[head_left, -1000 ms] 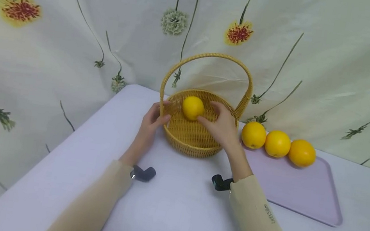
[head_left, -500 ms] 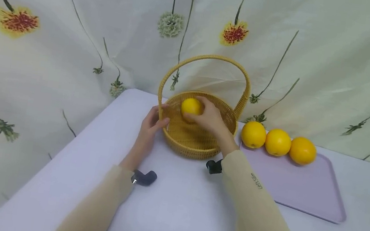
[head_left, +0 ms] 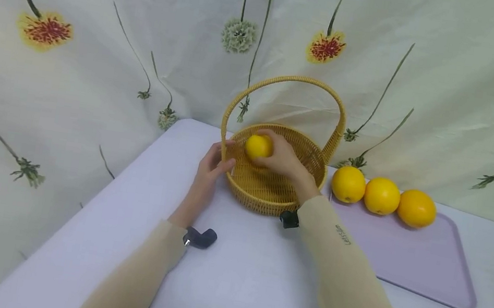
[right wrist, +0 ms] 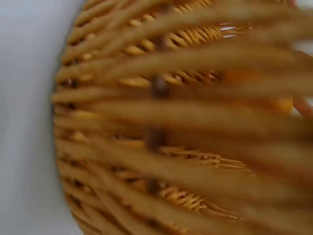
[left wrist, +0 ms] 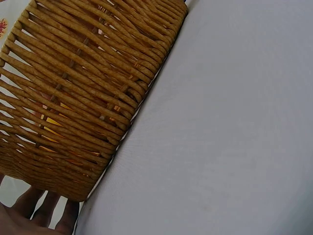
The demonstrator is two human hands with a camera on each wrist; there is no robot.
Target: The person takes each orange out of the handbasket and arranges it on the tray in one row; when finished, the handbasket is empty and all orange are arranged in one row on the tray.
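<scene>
A round wicker basket (head_left: 263, 205) with a tall arched handle stands on the white table. Inside it, toward the back left, my right hand (head_left: 282, 158) grips an orange (head_left: 257, 146), fingers over its top and thumb low at its near side. My left hand (head_left: 209, 169) holds the basket's left side by the rim, thumb at the inner edge. In the left wrist view its fingers (left wrist: 45, 208) show behind the woven wall (left wrist: 98, 78). The basket wall (right wrist: 146, 112) fills most of the right wrist view and largely hides the orange and hand.
Three more oranges (head_left: 381, 196) sit in a row along the back of a pale purple tray (head_left: 426, 263), right of the basket. A flower-printed cloth (head_left: 192, 4) hangs right behind the table.
My right hand has moved left inside the basket and closed round the orange, which earlier lay beside its open fingers. The left hand has kept its hold on the basket.
</scene>
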